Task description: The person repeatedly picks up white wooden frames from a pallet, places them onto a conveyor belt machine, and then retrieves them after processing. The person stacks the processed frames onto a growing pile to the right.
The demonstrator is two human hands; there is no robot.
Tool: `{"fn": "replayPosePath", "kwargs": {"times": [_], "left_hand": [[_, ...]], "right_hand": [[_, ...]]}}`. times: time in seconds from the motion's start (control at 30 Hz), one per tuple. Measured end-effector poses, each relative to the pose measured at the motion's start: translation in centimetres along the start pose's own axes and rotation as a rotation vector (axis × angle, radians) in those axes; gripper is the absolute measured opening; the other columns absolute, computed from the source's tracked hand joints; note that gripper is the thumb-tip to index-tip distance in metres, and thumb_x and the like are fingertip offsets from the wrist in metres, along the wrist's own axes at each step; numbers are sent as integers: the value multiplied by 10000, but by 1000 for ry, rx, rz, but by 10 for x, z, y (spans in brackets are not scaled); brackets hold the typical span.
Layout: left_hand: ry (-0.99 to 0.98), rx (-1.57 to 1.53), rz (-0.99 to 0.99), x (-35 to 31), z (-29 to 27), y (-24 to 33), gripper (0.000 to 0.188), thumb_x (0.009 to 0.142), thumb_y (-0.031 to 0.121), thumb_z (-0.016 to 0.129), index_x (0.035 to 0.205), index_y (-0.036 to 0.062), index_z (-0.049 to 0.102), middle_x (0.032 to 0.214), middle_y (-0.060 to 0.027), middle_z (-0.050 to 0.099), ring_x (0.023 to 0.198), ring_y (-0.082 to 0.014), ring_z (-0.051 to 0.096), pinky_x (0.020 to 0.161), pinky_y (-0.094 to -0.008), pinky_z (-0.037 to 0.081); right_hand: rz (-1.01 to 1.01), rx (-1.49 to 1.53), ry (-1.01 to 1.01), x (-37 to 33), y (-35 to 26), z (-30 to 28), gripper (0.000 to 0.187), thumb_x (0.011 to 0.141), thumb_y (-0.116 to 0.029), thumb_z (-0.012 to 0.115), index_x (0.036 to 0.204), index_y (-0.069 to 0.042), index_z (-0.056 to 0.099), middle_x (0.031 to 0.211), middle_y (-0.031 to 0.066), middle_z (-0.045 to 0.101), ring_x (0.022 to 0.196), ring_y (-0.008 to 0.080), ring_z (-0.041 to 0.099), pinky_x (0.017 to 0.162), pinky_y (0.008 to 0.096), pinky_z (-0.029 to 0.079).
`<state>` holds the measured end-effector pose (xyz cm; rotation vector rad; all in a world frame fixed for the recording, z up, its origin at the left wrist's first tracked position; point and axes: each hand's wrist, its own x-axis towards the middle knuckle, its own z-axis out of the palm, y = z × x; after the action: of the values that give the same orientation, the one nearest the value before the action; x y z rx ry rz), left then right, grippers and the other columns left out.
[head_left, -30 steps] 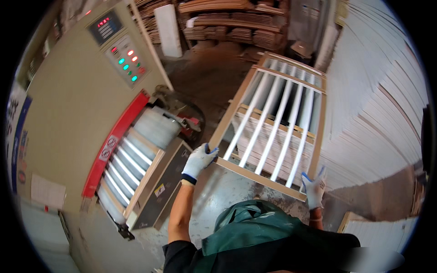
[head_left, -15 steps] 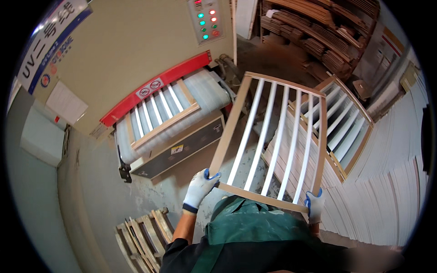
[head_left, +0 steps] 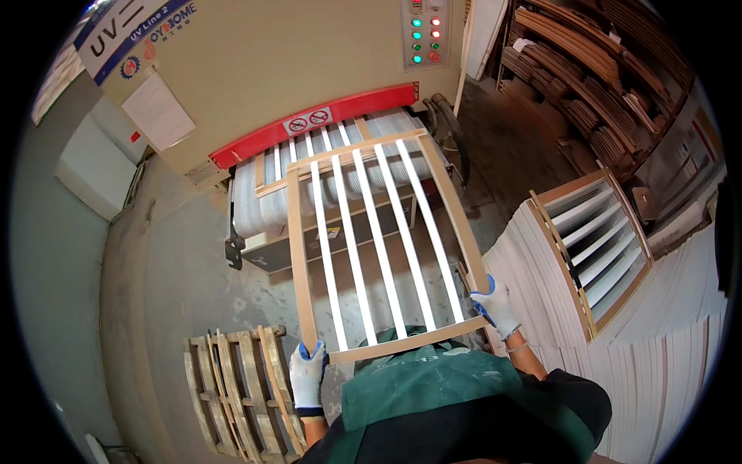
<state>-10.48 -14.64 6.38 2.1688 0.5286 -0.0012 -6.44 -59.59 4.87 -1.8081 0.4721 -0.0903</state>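
Observation:
A brown rectangular frame with several white strips [head_left: 376, 255] is held out in front of me by its two near corners. My left hand [head_left: 308, 374], in a white glove with blue fingertips, grips the near left corner. Around the near right corner closes my right hand [head_left: 495, 308], gloved the same way. The frame's far edge overlaps the near part of a conveyor belt [head_left: 259, 210]; I cannot tell whether it touches. On that belt a similar frame with strips [head_left: 272, 187] lies partly under the machine's red guard bar [head_left: 255, 141].
A beige machine [head_left: 278, 62] with a lit control panel [head_left: 426, 35] stands ahead. Tall stacks of white panels [head_left: 533, 286] rise on the right, topped by a stack of framed strips [head_left: 595, 251]. Wooden pallets [head_left: 243, 394] lie at lower left. A rack of brown boards [head_left: 587, 85] stands far right.
Both hands have swung the held frame left, from beside the panel stacks to in front of the conveyor. The frame on the belt has slid farther under the red bar. My view has turned right.

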Motion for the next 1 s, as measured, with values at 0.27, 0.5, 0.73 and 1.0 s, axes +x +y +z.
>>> {"fn": "replayPosePath", "kwargs": {"times": [0.27, 0.5, 0.73, 1.0], "left_hand": [[148, 172, -128, -22, -31, 13, 361, 894, 355, 716, 961, 0, 692, 829, -158, 718, 779, -298, 710, 722, -408, 531], [44, 72, -160, 12, -45, 31, 339, 915, 340, 698, 1004, 13, 708, 846, -141, 720, 769, -250, 708, 710, -386, 528], [-4, 152, -99, 81, -43, -12, 419, 929, 420, 658, 958, 2, 675, 931, -223, 700, 899, -391, 682, 777, -475, 507], [7, 194, 37, 117, -50, 4, 444, 943, 457, 636, 960, 14, 660, 921, -226, 681, 933, -425, 656, 809, -491, 506]], "right_hand": [[-36, -106, -134, 25, 5, 43, 328, 784, -45, 782, 1079, 38, 662, 836, 75, 684, 625, 126, 636, 538, 292, 505], [-22, -74, -121, 51, 0, 71, 275, 747, -89, 795, 966, 21, 670, 729, 72, 676, 605, 161, 654, 568, 331, 526], [36, 17, -138, 69, -29, 102, 200, 779, -42, 755, 937, 16, 647, 710, 59, 651, 567, 137, 619, 500, 306, 488], [-26, 5, -119, 99, -27, 122, 194, 783, -27, 736, 958, 4, 658, 705, 36, 638, 536, 125, 603, 474, 300, 486]]}}
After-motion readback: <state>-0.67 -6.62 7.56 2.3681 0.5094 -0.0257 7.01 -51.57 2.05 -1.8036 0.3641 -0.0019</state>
